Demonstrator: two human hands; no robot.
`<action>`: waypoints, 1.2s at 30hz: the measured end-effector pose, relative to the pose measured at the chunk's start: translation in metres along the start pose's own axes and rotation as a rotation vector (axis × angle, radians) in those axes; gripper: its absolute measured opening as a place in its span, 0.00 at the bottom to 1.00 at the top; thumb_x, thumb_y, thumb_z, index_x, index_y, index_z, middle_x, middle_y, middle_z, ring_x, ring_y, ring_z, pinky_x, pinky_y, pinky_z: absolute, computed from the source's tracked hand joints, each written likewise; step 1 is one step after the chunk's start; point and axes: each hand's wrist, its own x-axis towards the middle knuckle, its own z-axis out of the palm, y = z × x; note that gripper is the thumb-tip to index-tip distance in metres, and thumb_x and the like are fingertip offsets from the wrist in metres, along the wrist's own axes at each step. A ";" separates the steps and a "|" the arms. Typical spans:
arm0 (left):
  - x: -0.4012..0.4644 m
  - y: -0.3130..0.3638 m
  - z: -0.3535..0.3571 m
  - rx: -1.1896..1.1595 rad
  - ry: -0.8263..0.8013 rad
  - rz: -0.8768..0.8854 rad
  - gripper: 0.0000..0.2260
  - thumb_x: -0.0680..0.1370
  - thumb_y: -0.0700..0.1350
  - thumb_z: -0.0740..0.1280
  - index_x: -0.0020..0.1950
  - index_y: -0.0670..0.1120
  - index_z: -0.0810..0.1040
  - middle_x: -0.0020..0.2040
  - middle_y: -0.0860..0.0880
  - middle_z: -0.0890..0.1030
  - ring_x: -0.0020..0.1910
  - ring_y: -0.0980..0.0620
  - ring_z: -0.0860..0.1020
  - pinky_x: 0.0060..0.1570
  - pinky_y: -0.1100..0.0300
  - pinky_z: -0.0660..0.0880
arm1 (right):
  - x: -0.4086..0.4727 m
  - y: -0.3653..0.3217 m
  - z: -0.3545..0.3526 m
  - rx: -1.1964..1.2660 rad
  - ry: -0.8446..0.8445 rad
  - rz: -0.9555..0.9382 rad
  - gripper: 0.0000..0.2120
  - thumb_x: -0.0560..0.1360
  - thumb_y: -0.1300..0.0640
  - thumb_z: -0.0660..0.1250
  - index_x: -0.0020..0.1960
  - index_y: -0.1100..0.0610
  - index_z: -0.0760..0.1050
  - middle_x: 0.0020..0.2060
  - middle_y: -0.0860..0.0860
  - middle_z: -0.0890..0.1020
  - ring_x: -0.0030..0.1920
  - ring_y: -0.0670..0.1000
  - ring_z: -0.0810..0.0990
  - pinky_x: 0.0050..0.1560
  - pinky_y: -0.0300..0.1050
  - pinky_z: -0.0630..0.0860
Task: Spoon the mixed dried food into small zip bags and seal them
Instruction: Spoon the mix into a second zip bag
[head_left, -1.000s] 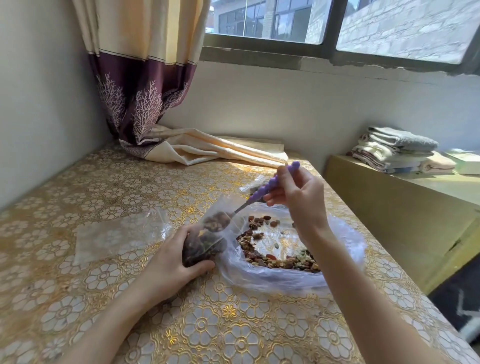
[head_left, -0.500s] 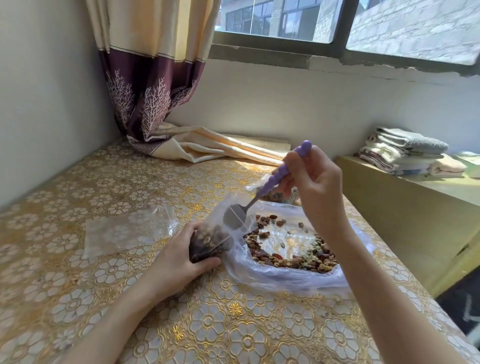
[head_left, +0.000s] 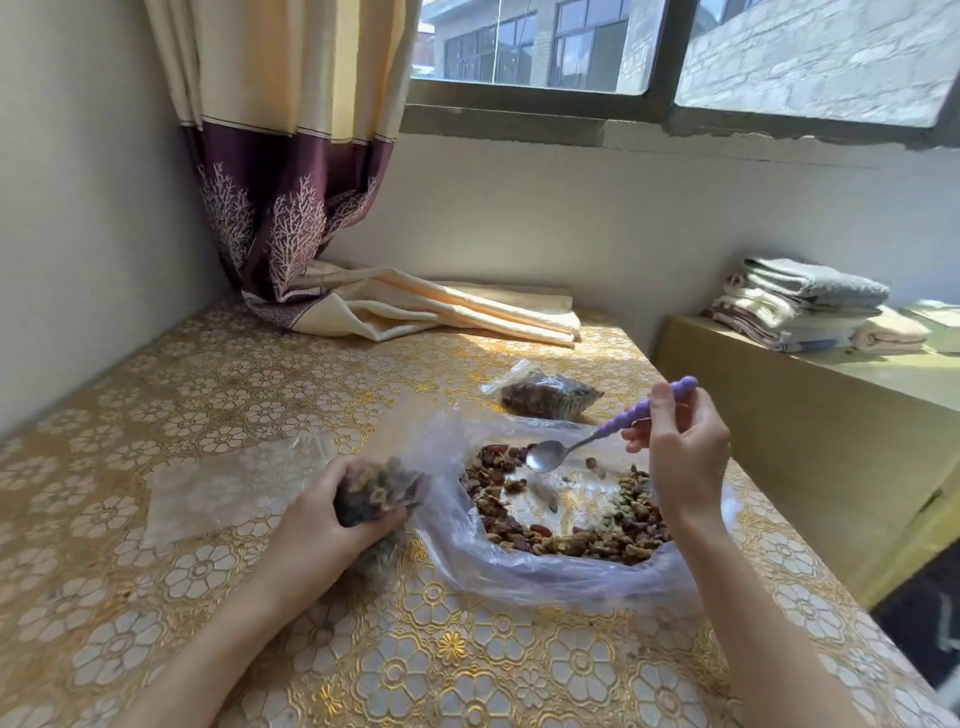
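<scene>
Left hand (head_left: 332, 525) grips the part-filled zip bag (head_left: 376, 496); right hand (head_left: 680, 454) pinches the empty spoon (head_left: 545, 460) over the dried food (head_left: 571, 535). Scoop level, keeping the bag mouth open just left of the spoon.

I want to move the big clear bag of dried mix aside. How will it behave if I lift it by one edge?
The big bag looks thin and crumpled, so probably floppy. It lies open, so the loose mix would likely slide or spill.
</scene>
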 end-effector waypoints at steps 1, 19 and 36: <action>0.002 0.000 -0.001 -0.026 0.019 -0.011 0.20 0.61 0.56 0.72 0.50 0.53 0.75 0.43 0.56 0.83 0.42 0.64 0.80 0.40 0.70 0.72 | 0.000 0.002 0.000 -0.030 0.012 -0.021 0.10 0.81 0.57 0.59 0.42 0.57 0.71 0.30 0.50 0.80 0.28 0.45 0.80 0.29 0.39 0.76; 0.026 -0.003 -0.007 0.021 -0.057 0.063 0.19 0.62 0.58 0.72 0.49 0.56 0.73 0.44 0.64 0.80 0.38 0.64 0.79 0.35 0.74 0.72 | -0.003 0.008 -0.009 -0.174 0.139 -0.104 0.08 0.80 0.55 0.60 0.43 0.54 0.70 0.30 0.51 0.81 0.31 0.48 0.81 0.41 0.57 0.79; 0.018 -0.008 -0.004 0.170 -0.079 0.141 0.21 0.62 0.64 0.69 0.52 0.66 0.67 0.44 0.61 0.79 0.45 0.69 0.76 0.40 0.79 0.68 | -0.011 0.022 0.004 0.093 -0.189 0.340 0.10 0.80 0.60 0.60 0.47 0.67 0.75 0.38 0.58 0.83 0.36 0.53 0.84 0.39 0.40 0.80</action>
